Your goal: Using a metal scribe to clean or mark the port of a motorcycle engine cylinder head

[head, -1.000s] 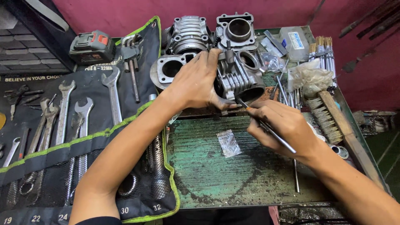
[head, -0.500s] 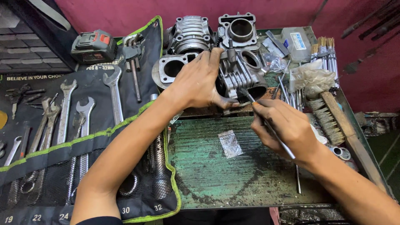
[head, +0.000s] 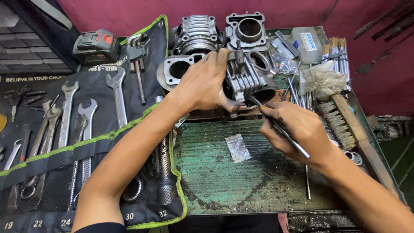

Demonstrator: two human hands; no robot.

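Observation:
My left hand grips a finned grey metal engine cylinder head at the far edge of a worn green metal tray. My right hand holds a thin metal pick tool like a pen. The tool's tip touches the lower side of the cylinder head near my left thumb. A small silver foil packet lies on the tray between my forearms.
Other engine cylinder parts stand behind. A black tool roll with green trim holds several spanners on the left. A cordless tool battery sits at the back left. Wire brushes, rods and a plastic box lie on the right.
My right hand has moved slightly up and left, bringing the pick's tip closer under the cylinder head. My left hand keeps its grip.

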